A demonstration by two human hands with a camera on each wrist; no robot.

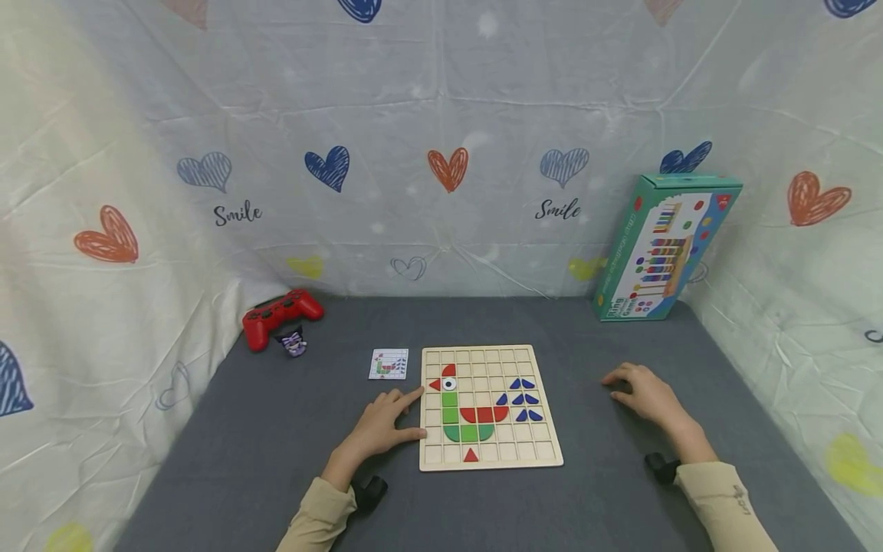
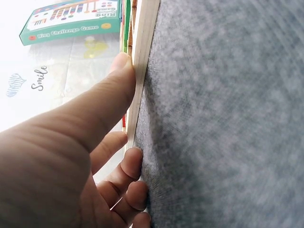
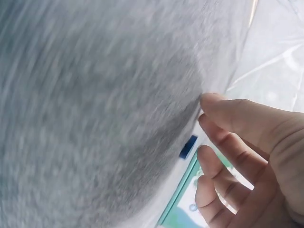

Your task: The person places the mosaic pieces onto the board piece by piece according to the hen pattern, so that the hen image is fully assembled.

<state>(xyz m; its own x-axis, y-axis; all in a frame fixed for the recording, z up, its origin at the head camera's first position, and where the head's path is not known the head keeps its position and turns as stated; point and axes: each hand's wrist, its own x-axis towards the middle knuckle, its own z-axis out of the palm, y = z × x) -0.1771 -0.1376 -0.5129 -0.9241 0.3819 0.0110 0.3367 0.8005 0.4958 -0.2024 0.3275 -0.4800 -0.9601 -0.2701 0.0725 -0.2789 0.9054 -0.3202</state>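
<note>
A wooden grid board (image 1: 510,452) lies on the table with coloured pieces forming a bird: red and green pieces, a white eye tile (image 1: 449,383) and several blue tail pieces (image 1: 526,399). My left hand (image 1: 379,422) touches the board's left edge with thumb and index fingertip, set apart along it; the left wrist view shows the thumb (image 2: 111,90) against the wooden side. To the right of the board, my right hand (image 1: 645,395) is low over the table, fingers loosely bent and holding nothing. Just past those fingertips, the right wrist view shows a small blue piece (image 3: 188,147).
A picture card (image 1: 388,364) of the same bird lies off the board's upper left. Farther left are a red game controller (image 1: 279,316) and a small purple figure (image 1: 293,343). A green game box (image 1: 669,249) stands at the back right, before the heart-printed curtain (image 1: 448,222).
</note>
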